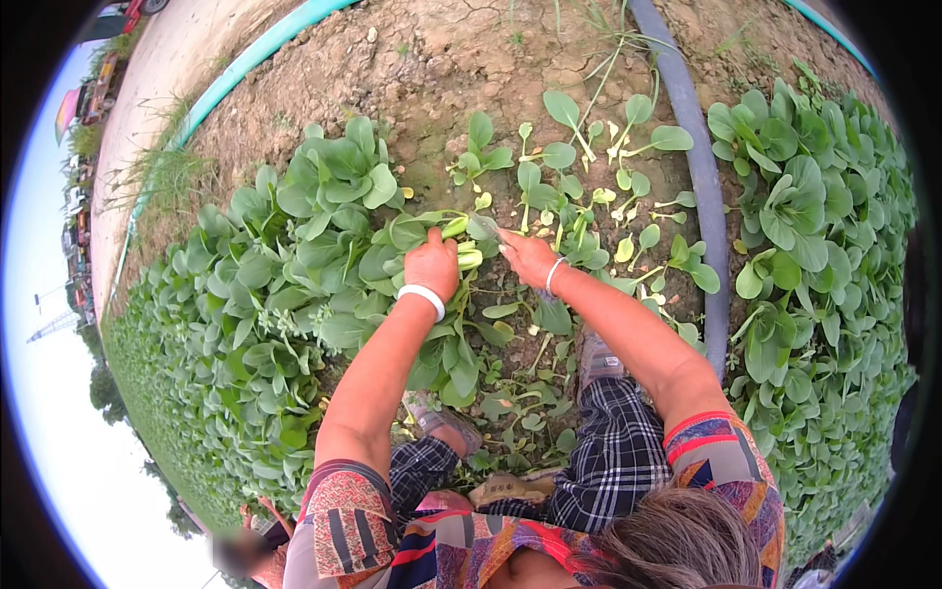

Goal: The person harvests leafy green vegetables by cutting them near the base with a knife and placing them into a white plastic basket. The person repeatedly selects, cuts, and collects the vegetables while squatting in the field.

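My left hand [433, 265], with a white band at the wrist, is closed around a leafy bok choy [469, 259]; its pale green stem bases stick out to the right of my fingers. Just right of it, my right hand [531, 260] grips a small knife [484, 228], whose greyish blade points left toward the stems. The handle is hidden in my fingers. Uncut-looking bok choy plants [339, 177] crowd against my left hand. Loose leaves [564, 157] and yellowed bits lie on the soil beyond my right hand.
A grey-blue hose [699, 177] runs along the soil on the right, with a dense bok choy bed [814, 226] beyond it. A turquoise pipe [245, 64] borders the plot at the far left. My shoes [446, 422] stand among low plants. Another person [257, 555] is at lower left.
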### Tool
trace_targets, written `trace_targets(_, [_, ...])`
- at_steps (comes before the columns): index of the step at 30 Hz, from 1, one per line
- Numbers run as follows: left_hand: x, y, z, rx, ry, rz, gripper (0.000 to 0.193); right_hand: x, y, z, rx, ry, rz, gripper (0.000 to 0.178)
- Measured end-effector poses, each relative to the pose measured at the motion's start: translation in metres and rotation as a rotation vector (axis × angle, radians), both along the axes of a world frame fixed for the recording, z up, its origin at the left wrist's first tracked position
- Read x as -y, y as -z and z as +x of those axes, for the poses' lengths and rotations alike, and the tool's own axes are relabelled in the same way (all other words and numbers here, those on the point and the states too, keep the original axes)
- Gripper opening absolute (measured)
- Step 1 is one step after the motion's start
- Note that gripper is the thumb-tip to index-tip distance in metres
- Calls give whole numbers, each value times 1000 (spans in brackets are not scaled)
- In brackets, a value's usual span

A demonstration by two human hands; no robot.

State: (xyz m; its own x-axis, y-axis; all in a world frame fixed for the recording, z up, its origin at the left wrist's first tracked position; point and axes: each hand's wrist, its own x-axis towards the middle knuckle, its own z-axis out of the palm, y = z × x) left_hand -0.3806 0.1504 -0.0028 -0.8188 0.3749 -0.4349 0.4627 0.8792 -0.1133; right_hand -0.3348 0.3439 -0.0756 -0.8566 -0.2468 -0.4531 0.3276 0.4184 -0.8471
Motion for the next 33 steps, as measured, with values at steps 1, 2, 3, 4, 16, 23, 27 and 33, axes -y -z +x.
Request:
trace_targets(1, [0,0,1,4,-1,-4,21,1,-2,-2,84,1,-25,40])
trace_targets(2, [-1,1,1,6,-6,-12,21,2,-3,-5,168,2,-51,40])
trace_targets(3, [-1,0,2,10,-10,-19,21,3,-7,-9,170,-7,-49,40])
trace_targets(4, [-1,0,4,14,-15,-26,21,4,-10,-14,173,-17,-48,39])
trace_targets(16, [-3,5,13,-28,-17,-7,25,0,-4,-16,361,74,-194,37])
trace_targets(23, [-5,8,20,-24,-41,-23,27,-7,-3,-9,377,77,-207,37])
trace_targets(27, [-9,13,25,-18,-73,-43,28,0,1,-19,224,-44,-74,43])
trace_targets(33, [-12,9,31,2,-66,-52,31,-8,-4,-10,360,27,-193,44])
